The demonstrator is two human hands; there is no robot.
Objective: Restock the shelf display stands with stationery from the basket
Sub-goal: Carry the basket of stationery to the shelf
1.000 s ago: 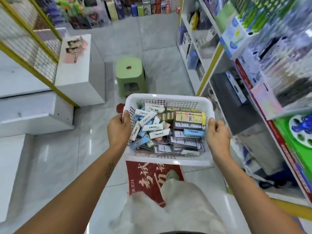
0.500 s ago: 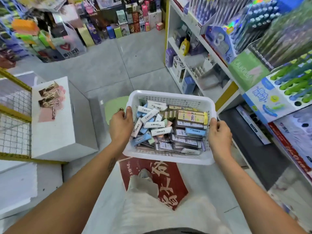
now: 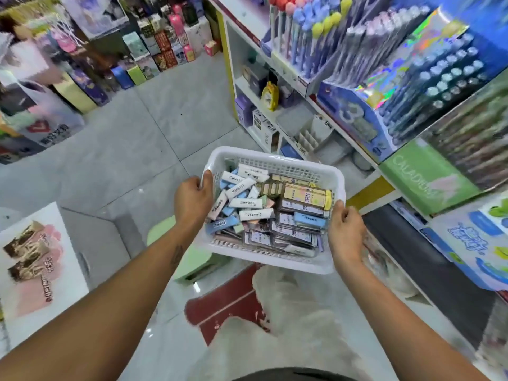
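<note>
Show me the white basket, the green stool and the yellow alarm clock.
white basket (image 3: 277, 165), head view, far mesh wall.
green stool (image 3: 192, 259), head view, seat top.
yellow alarm clock (image 3: 270, 95), head view, clock body.

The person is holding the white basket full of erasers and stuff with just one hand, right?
Not quite. The head view shows both hands on the white basket: the left hand grips its left rim and the right hand its right rim. It is full of stationery.

Bright even light, motion blur (shelves especially), wide-angle bending edges, shadows seemingly faint.

Green stool (image 3: 192, 259) under basket (image 3: 275, 160)
</note>
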